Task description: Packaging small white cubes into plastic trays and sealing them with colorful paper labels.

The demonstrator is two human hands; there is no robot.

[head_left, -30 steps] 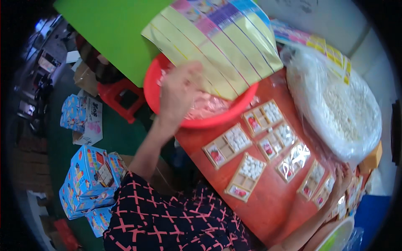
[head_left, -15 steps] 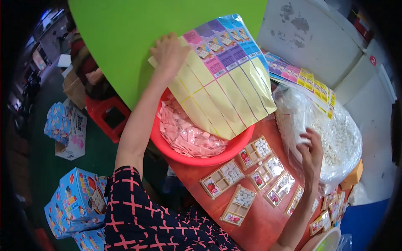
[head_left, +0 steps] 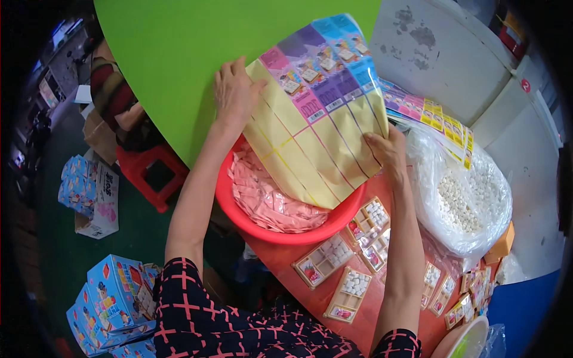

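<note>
My left hand (head_left: 234, 92) presses on the upper left edge of a stack of yellow printed card sheets (head_left: 316, 113) with pink, purple and blue ends. On the stack's right edge sits my right hand (head_left: 387, 150), gripping it. The sheets lean over a red basin (head_left: 262, 230) filled with small pink sachets (head_left: 265, 197). Below the basin, several small trays of white tablets (head_left: 346, 280) lie on the red table (head_left: 286, 268).
A clear plastic bag of white pellets (head_left: 465, 197) stands at the right, with more printed sheets (head_left: 430, 113) behind it. A large green board (head_left: 179, 53) rises at the back. A red stool (head_left: 149, 173) and blue cartons (head_left: 113, 298) are on the floor at left.
My right hand rose from the trays to the right edge of the card stack. The left hand stayed on the sheets, now held by both hands over the basin.
</note>
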